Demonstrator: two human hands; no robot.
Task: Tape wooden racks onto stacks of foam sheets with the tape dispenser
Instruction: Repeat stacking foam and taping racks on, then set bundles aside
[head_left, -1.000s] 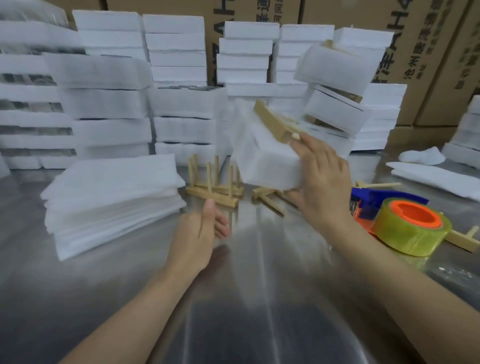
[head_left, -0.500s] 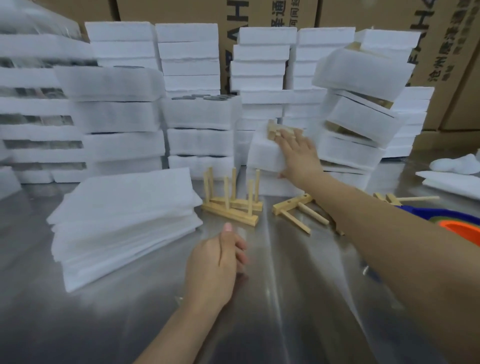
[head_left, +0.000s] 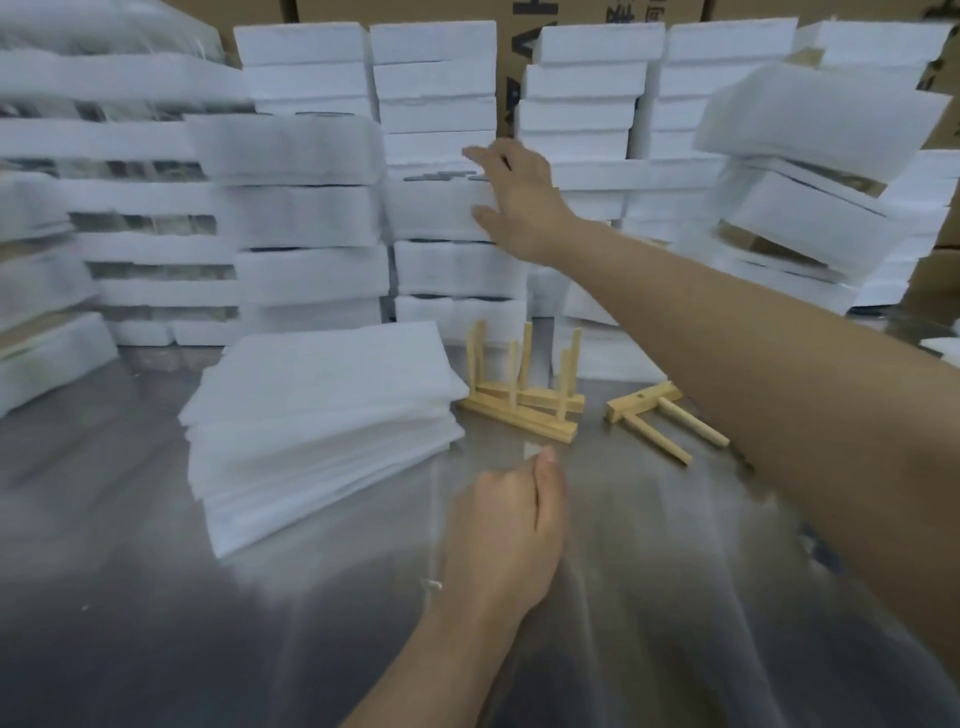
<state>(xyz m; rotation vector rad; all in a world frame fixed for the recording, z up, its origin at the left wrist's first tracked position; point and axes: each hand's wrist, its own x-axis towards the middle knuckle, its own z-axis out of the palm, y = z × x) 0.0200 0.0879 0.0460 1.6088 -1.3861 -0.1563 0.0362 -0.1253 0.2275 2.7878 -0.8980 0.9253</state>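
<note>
My right hand (head_left: 511, 200) reaches far back with fingers spread and touches the right end of a wrapped foam bundle (head_left: 436, 210) on a pile of such bundles. My left hand (head_left: 506, 525) hovers low over the steel table (head_left: 156, 597), fingers loosely curled and holding nothing. A stack of loose white foam sheets (head_left: 322, 421) lies left of centre. Just right of it, a wooden rack (head_left: 524, 397) stands with its pegs up, and a second rack (head_left: 657, 421) lies flat on its side under my right forearm. The tape dispenser is out of view.
Piles of wrapped foam bundles (head_left: 306, 218) form a wall across the back of the table, with tilted ones at the right (head_left: 821, 135). Brown cardboard boxes (head_left: 519, 31) stand behind them. The image is blurred by motion.
My right hand carried a foam bundle with a rack on it from near me to the back pile and now has its fingers spread on the pile. The view shifted left, losing the tape dispenser.
</note>
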